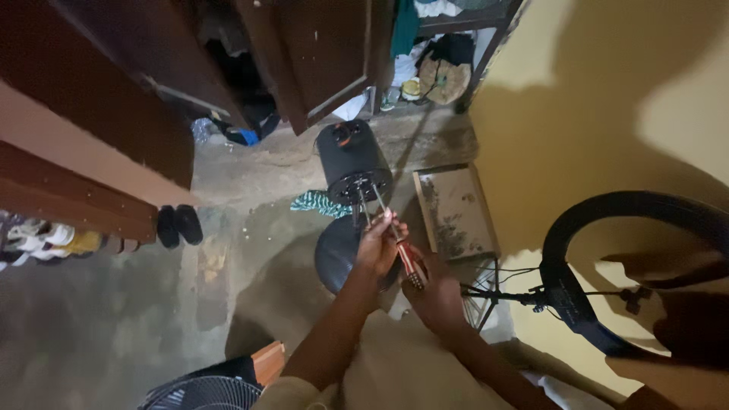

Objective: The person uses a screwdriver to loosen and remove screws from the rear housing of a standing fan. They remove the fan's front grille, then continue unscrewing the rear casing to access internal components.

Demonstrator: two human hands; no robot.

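Nearest, at the bottom left, lies a fan grille [201,393]. Just beyond, the right hand [437,298] is curled around the red handle of a screwdriver [406,258], which slants up and left from it. The left hand [380,241], slightly farther and to the left, pinches the screwdriver's shaft near the tip. That tip meets the underside of a black fan motor housing [351,159], directly beyond both hands. A ring light [607,266] stands at the right, a framed tray [456,209] leans against the far wall.
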